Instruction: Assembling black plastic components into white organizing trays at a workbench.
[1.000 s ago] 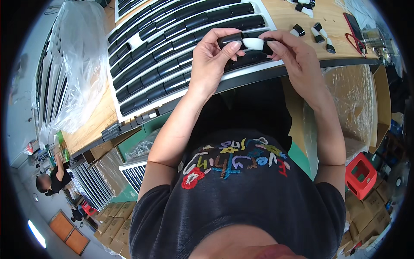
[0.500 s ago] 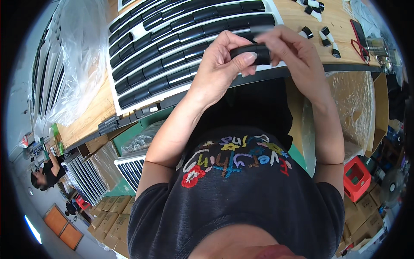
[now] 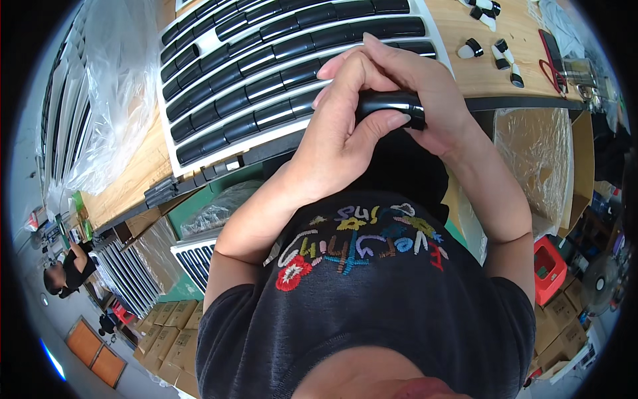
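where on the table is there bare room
Bare wood shows between the white tray and the loose pieces, and in front of those pieces; another strip lies between tray and plastic sheeting. Crowded: the tray's black cylinders and the red scissors' side.

Both hands together at the table's (image 3: 468, 83) near edge. Left hand (image 3: 339, 130) grips a glossy black tube (image 3: 389, 102), thumb along its near side; right hand (image 3: 428, 83) closes round the tube's right end, its fingers overlapping the left hand's. Just beyond: white tray (image 3: 437, 41) with curved rows of black tubes (image 3: 264, 87); one bare slot in a far left row. Right of tray, on bare wood: small black-and-white pieces (image 3: 470, 49), loosely scattered. Left of tray: crumpled clear plastic sheet (image 3: 129, 86). Off right, below table level: red stool (image 3: 550, 269). Left side: stacked cardboard boxes (image 3: 166, 339); another person (image 3: 76, 266) in dark top.
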{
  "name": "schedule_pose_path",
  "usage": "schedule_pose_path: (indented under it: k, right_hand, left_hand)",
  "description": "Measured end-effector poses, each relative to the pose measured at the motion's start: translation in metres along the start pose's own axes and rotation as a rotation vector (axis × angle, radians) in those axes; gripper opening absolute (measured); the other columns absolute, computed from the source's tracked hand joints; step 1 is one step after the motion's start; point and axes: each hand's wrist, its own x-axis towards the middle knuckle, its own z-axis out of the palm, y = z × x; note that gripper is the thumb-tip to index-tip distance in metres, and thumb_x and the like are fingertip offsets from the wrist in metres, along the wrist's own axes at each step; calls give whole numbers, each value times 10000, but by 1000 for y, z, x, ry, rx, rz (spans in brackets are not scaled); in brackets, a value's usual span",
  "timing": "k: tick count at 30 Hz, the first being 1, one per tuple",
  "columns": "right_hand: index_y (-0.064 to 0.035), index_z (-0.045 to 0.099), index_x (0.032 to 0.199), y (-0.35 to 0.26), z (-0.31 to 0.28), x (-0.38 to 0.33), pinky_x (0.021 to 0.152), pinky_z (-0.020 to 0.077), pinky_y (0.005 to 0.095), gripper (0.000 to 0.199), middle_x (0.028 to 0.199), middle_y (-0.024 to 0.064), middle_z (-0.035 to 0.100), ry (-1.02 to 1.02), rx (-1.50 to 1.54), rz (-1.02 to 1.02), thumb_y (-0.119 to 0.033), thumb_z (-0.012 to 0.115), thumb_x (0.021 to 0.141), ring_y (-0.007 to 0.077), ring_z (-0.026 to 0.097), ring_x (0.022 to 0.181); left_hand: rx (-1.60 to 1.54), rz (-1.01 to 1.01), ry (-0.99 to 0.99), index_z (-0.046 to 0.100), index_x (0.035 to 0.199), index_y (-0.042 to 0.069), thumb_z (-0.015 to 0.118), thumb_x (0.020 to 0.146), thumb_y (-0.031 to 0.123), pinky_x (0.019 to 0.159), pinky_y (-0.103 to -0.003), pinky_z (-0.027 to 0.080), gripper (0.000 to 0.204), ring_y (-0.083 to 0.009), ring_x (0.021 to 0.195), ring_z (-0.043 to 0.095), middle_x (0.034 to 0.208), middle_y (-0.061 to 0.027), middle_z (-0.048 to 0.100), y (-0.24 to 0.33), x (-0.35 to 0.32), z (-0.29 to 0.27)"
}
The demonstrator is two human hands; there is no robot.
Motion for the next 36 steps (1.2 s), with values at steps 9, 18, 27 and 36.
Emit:
schedule_pose_path:
  k: [9,18,27,36]
  right_hand:
    - [-15,691,1061,-2,15,-5,886,475,282,591,927,107,704,66,-236,-219,-451,291,1072,161,655,911]
    - [-55,686,1109,-10,-9,16,660,422,185,233,880,-27,664,266,-577,-392,-212,680,938,33,564,752]
    - [-8,674,935,-52,-165,130,669,499,265,292,799,83,687,713,-895,-599,-274,761,853,125,620,707]
    - [3,662,685,-60,-157,137,550,484,336,283,597,100,647,889,-983,-515,-220,813,771,168,596,547]
  left_hand:
    - [89,123,158,477,1053,11,639,855,-86,844,-299,456,273,-185,916,565,995,-105,561,1,-7,9]
    - [-25,-21,102,417,1208,19,558,1002,97,708,-265,518,261,-129,852,621,1132,-103,513,-20,17,-46]
    - [1700,-39,239,655,1077,185,611,893,58,891,-449,441,228,-328,1046,520,1098,-94,533,-21,10,-260]
    - [1393,116,342,551,1008,82,577,954,71,861,-398,438,62,-261,969,565,989,-77,614,-8,16,-259]
